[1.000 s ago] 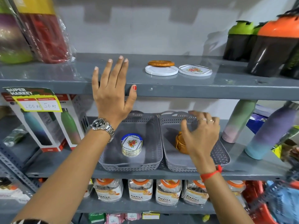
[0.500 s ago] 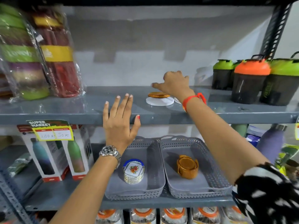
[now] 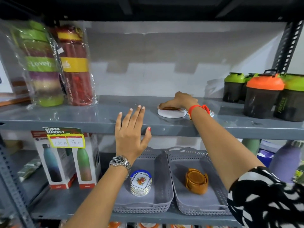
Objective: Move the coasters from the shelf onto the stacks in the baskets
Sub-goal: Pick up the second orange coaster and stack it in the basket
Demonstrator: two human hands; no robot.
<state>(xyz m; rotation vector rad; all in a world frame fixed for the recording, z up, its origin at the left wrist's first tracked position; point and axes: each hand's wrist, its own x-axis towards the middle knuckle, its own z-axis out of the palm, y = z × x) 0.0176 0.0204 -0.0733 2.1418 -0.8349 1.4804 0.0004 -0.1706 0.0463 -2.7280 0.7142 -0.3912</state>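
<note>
On the upper shelf [image 3: 82, 116] a brown coaster [image 3: 170, 108] lies on a white round coaster [image 3: 171, 113]. My right hand [image 3: 181, 101] covers the brown coaster, fingers curled around its edges. A patterned coaster behind my right wrist is mostly hidden. My left hand [image 3: 131, 134] rests flat against the shelf's front edge, fingers spread, holding nothing. Below, the left grey basket [image 3: 162, 186] holds a stack of floral coasters [image 3: 141, 182]. The right grey basket [image 3: 197, 209] holds a stack of brown coasters [image 3: 196, 181].
Wrapped bottles [image 3: 49, 63] stand at the upper shelf's left, shaker bottles [image 3: 263, 94] with green and orange lids at its right. Boxed bottles [image 3: 69, 162] with a price tag sit left of the baskets, pastel bottles [image 3: 286, 162] to their right. Jars fill the shelf below.
My right hand rose from the right basket to the upper shelf and has settled down over the brown coaster. My left hand stayed on the shelf edge. The view tilted up.
</note>
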